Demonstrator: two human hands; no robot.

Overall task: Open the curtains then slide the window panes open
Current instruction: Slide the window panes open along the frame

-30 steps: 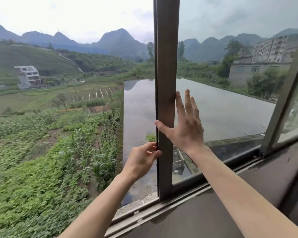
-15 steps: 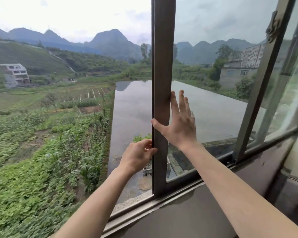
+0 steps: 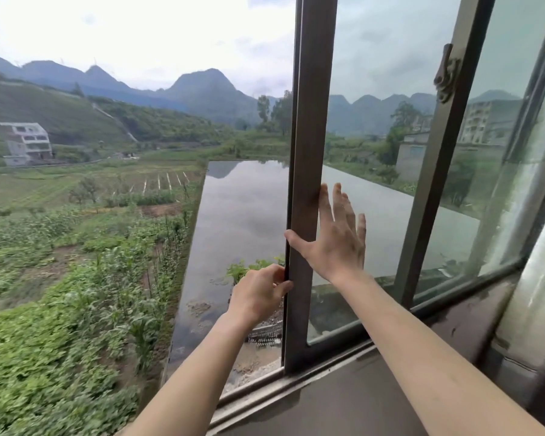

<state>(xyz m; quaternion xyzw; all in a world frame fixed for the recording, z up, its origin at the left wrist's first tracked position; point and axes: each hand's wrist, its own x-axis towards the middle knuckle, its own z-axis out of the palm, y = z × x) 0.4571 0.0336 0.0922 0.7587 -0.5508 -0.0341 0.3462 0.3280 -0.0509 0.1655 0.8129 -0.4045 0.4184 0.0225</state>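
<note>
The window pane's dark metal upright (image 3: 312,127) runs from top to bottom in the middle of the view, with open air to its left. My left hand (image 3: 258,294) curls its fingers around the upright's outer edge, low down. My right hand (image 3: 334,237) lies flat with fingers spread on the upright and the glass (image 3: 378,105), thumb hooked over the upright's left edge. A second upright (image 3: 434,171) with a latch (image 3: 446,73) stands further right, overlapping another pane. A strip of pale curtain (image 3: 535,297) hangs at the right edge.
The grooved bottom track (image 3: 265,391) slants up to the right above a dark sill (image 3: 343,410). Outside lie green fields, a flooded plot, buildings and hills.
The pane's upright has slid rightward towards the second upright, narrowing the glass between them. Both hands have kept their places on it. The view has turned, bringing the latch and curtain into sight.
</note>
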